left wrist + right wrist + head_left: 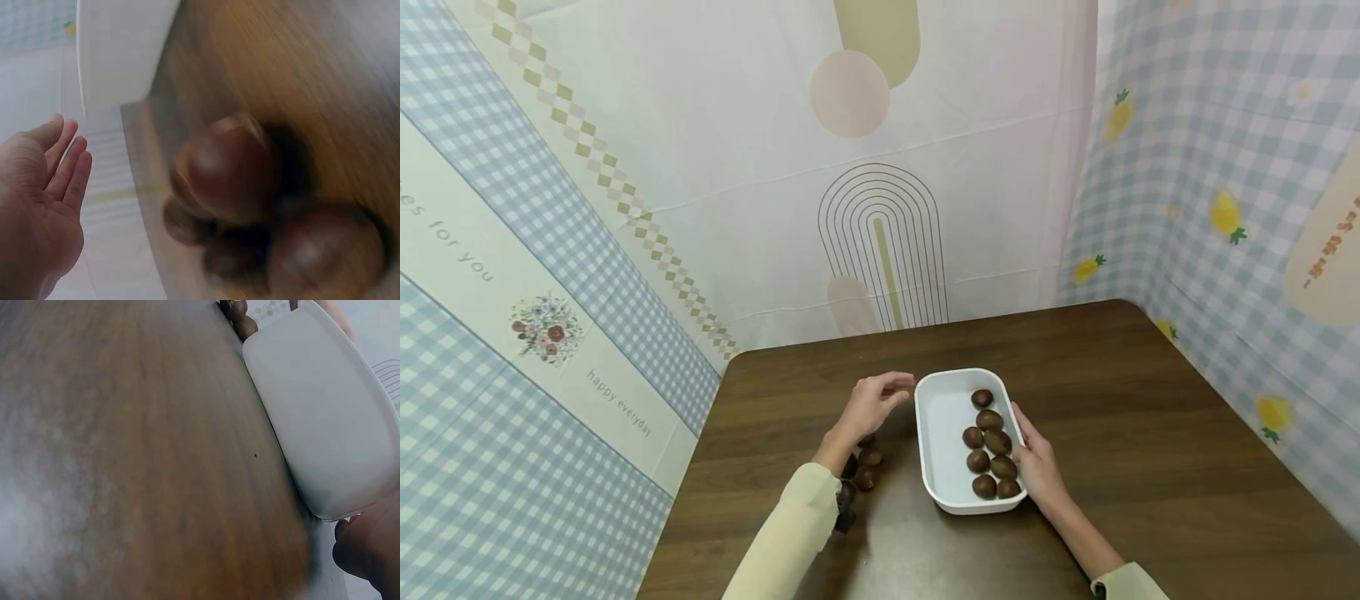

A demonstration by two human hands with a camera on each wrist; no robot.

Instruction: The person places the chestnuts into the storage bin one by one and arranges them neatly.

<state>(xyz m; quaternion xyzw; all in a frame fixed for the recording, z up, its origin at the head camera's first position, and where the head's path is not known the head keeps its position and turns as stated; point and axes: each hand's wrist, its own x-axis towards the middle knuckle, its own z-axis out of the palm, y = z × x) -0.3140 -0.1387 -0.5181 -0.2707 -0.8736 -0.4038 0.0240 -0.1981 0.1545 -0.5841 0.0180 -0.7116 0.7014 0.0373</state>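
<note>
Head view, left hand (872,405) outstretched, right hand (1037,463) gripping white tray (942,429)

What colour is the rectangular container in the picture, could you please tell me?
The container is plain white, seen best in the head view.

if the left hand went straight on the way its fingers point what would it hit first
Most likely the white tray, on its left side near the far corner: the left hand points that way, fingertips close by. Its height is hard to judge, so it might pass over the edge instead.
</note>
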